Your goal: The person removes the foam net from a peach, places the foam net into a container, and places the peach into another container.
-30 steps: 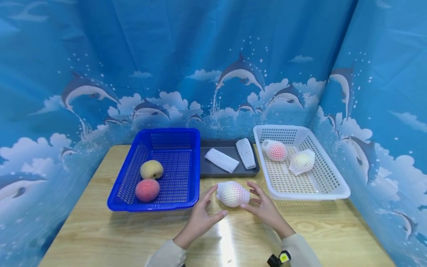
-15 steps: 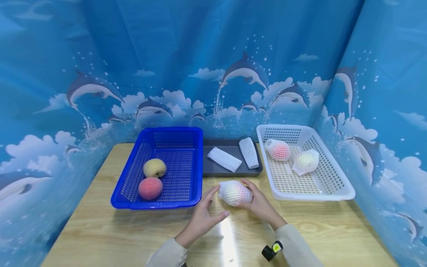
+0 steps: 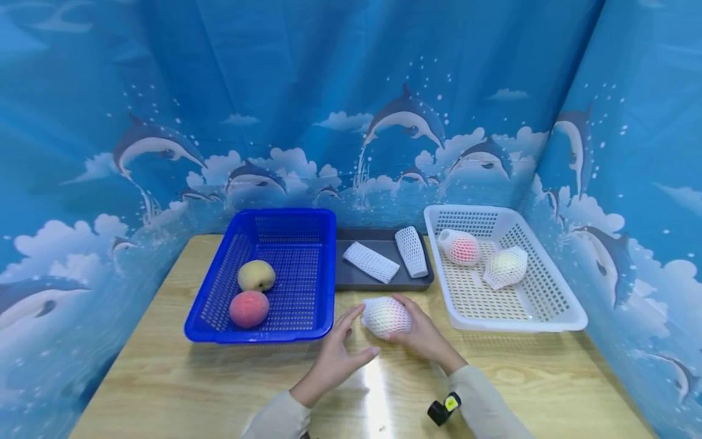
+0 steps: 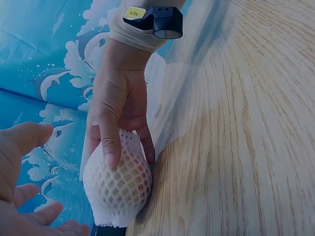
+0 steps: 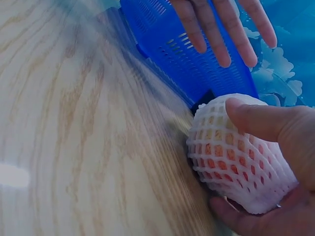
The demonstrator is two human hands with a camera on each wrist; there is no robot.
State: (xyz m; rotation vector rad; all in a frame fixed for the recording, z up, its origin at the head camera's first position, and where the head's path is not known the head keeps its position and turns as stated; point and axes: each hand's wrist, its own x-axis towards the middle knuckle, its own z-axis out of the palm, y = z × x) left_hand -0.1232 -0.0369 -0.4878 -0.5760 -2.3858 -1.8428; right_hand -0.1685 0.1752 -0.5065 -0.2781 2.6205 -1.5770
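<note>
A yellow-and-red fruit in a white foam net [image 3: 386, 316] rests on the wooden table between my hands. My right hand [image 3: 428, 339] grips its right end, thumb on the near side and fingers round the far side; in the right wrist view the thumb presses on the netting [image 5: 231, 152]. My left hand [image 3: 335, 361] is spread at the left of the fruit, fingers and thumb apart. From the left wrist view, a gap shows between the left fingers [image 4: 42, 215] and the net. The fruit's underside is hidden.
A blue basket [image 3: 315, 332] at left holds a yellow fruit [image 3: 256, 275] and a pinkish-red fruit [image 3: 249, 309]. Behind, a dark tray [image 3: 351, 282] bears two foam nets [image 3: 372, 262]. The white basket [image 3: 515, 324] at right contains two netted fruits [image 3: 462, 247]. A dolphin-print curtain surrounds the table.
My right hand has moved left and closed onto the netted fruit's right end. The left hand stays spread beside it. The whole head view has shifted slightly.
</note>
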